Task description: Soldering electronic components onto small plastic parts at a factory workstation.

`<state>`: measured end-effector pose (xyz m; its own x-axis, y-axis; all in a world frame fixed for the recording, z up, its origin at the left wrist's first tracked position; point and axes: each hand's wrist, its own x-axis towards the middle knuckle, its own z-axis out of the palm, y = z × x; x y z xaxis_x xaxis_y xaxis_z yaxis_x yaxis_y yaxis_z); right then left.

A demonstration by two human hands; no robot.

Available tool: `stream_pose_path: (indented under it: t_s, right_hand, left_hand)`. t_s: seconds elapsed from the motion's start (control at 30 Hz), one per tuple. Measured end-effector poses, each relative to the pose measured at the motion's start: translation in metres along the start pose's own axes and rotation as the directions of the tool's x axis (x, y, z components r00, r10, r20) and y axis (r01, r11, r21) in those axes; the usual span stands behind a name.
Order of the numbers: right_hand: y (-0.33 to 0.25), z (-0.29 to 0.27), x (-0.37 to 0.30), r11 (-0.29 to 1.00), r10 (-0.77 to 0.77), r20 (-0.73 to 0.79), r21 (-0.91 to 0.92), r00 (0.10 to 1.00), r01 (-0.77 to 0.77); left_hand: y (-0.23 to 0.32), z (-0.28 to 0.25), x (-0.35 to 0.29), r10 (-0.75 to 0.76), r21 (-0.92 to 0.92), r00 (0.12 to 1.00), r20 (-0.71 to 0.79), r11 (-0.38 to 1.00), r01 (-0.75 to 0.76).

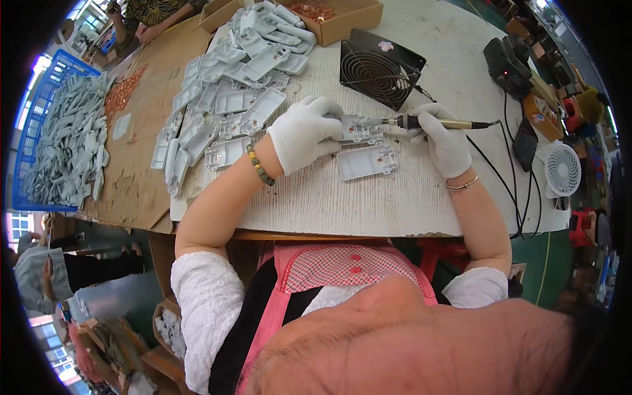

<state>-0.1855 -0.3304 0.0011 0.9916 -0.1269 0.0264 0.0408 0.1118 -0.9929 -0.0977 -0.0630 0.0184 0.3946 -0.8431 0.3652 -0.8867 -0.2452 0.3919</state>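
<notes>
White cotton-like gloves cover both your hands; your left hand [308, 131], fingers curled in, pinches the left end of a pale grey plastic casing [361, 131], which lies on the white worktop [408, 210] in front of you; your right hand [444, 139] is closed around the dark grip of a soldering iron [454, 123], its tip pointing left at the casing, though whether it touches is too small to tell; 1 more tray-like casing [363, 164] lies just on your side of the work; beyond the iron a black fan [380, 69] with a round wire guard stands close, bearing 1 small pale sticker too small to make out; a loose pile of grey casings [253, 66] crowds the space beyond your left hand, reaching a cardboard box [352, 25] of coppery bits [311, 10]; farther left, a blue basket [27, 155] brims with grey parts [69, 141], beside a cardboard sheet [141, 178] with more coppery pieces [125, 90] strewn on it; at your right, black cables [515, 191] trail over the worktop near a white fan [563, 169], below a black unit [507, 66] showing 1 red light; a co-worker's hand [151, 33] rests at the far left.
</notes>
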Motion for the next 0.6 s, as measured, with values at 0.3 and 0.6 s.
stream_pose_path:
  t_s: [0.3,0.6]
  right_hand:
    - [-0.0032,0.0028,-0.0022,1.000,0.010,0.007,-0.025,1.000,-0.010]
    - [-0.0031,0.0025,-0.0027,0.999,0.010,0.008,-0.041,1.000,-0.009]
  left_hand:
    - [0.0020,0.0001,0.0004,0.008,0.025,1.000,-0.012,1.000,-0.008]
    - [-0.0002,0.0024,-0.0004,0.026,0.038,0.999,-0.029,0.999,-0.025]
